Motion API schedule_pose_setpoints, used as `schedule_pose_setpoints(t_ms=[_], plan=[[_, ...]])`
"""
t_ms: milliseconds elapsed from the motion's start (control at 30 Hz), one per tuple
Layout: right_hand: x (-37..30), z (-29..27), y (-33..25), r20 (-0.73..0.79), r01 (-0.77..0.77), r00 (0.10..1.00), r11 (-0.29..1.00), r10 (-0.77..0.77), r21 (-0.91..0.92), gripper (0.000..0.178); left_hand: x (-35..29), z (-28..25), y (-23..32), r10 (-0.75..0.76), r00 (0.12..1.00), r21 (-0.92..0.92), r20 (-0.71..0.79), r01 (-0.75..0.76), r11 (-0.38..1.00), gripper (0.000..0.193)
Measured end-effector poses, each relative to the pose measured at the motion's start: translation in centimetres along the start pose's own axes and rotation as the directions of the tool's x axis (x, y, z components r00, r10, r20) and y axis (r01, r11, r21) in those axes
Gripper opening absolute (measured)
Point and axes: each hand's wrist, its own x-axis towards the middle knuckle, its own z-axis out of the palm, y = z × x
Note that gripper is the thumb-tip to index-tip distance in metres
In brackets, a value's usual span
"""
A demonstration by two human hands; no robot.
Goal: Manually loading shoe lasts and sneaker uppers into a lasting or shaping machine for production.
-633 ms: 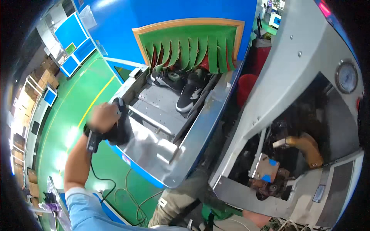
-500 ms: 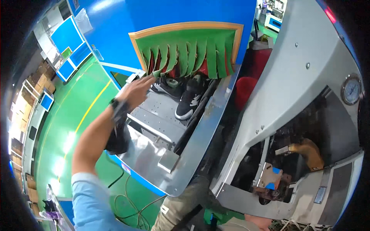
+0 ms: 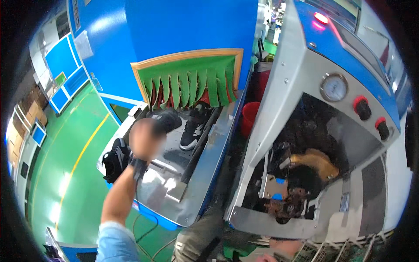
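My left hand [image 3: 146,142] reaches over the perforated metal tray [image 3: 172,150] before a blue machine. The fingers are smeared, so their grip is unclear. Right by them lies a dark shoe [image 3: 169,120], partly covered by the hand. A black sneaker with a white toe [image 3: 190,133] rests to its right, its heel close under the green strip curtain [image 3: 187,83]. Another black shoe [image 3: 114,160] sits at the tray's left edge, beside my wrist. At the lower edge my right hand [image 3: 284,246] shows only in part, near wire racks; its fingers are not clear.
On the right stands a grey and blue press [image 3: 288,109] with a gauge [image 3: 334,87], red knobs and a lit red lamp. A tan curved part [image 3: 314,162] is inside it. A red bin [image 3: 250,114] stands between the machines. A cable lies on the green floor [image 3: 78,174].
My left hand has come down and nearer, away from the curtain. The view has swung right, bringing the press's knobs into sight. The left-edge shoe is now more exposed.
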Motion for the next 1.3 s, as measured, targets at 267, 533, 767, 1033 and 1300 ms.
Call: schedule_pose_setpoints(t_ms=[267, 533, 767, 1033, 1300], plan=[[4.0, 4.5, -15.9, -0.005, 0.8, 0.519, 0.484, -0.855, 0.356, 0.129, -11.2, -19.4, 11.8, 0.665, 0.69, -0.916, 0.286, -0.007, 0.402, 0.073], [-1.0, 0.8, -3.7, 0.285, -0.219, 0.949, 0.376, -0.132, 0.9, 0.068, -23.4, -17.3, 18.3, 0.845, -0.01, -0.766, 0.535, 0.415, 0.49, 0.074], [-3.1, -3.7, -8.6, -0.121, 0.125, 0.992, 0.099, -0.041, 0.987, 0.06, -26.7, -17.9, 25.8, 0.877, 0.461, -0.979, 0.138, 0.195, 0.051, 0.024], [1.3, -15.1, -20.0, -0.354, 0.537, 0.822, 0.813, -0.446, 0.224, 0.094, -19.7, -17.7, 27.0, 0.704, 0.456, -0.711, 0.544, 0.696, 0.099, 0.029], [10.9, -17.2, -27.0, -0.095, 0.399, 0.866, 0.792, -0.492, -0.461, 0.089, -17.2, -12.2, 30.4, 0.7, 0.293, -0.141, 0.651, 0.953, -0.268, 0.027]])
